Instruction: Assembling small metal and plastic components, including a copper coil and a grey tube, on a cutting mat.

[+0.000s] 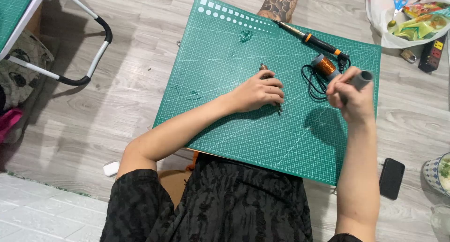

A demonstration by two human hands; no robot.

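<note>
Below, a wood-grain floor (131,31) carries everything, and on it lies a big green cutting mat (225,54), set at a slant, with its near edge over the lap of the person in a black patterned garment. Off the mat to the upper left stands a folding frame of white tube with black ends (96,40); at upper right sits a clear plastic bag (382,22) with blue-handled scissors (399,1) on top, and a dark power strip (431,52) just beside it. A black phone (391,178) lies on the floor near the right forearm. On the mat's far side rests a soldering iron (307,37), black grip with an orange collar, tip pointing toward the upper left; its dark cord (313,80) is looped next to a spool of copper wire (325,66). The right hand (352,96) is raised above the mat, fist clenched around a grey cylinder (362,78), which sticks out past the thumb close to the spool. The left hand (258,92) rests on the mat's middle, fingers curled over a thin dark tool (265,71) (both ends peek out, what kind it is can't be told).
</note>
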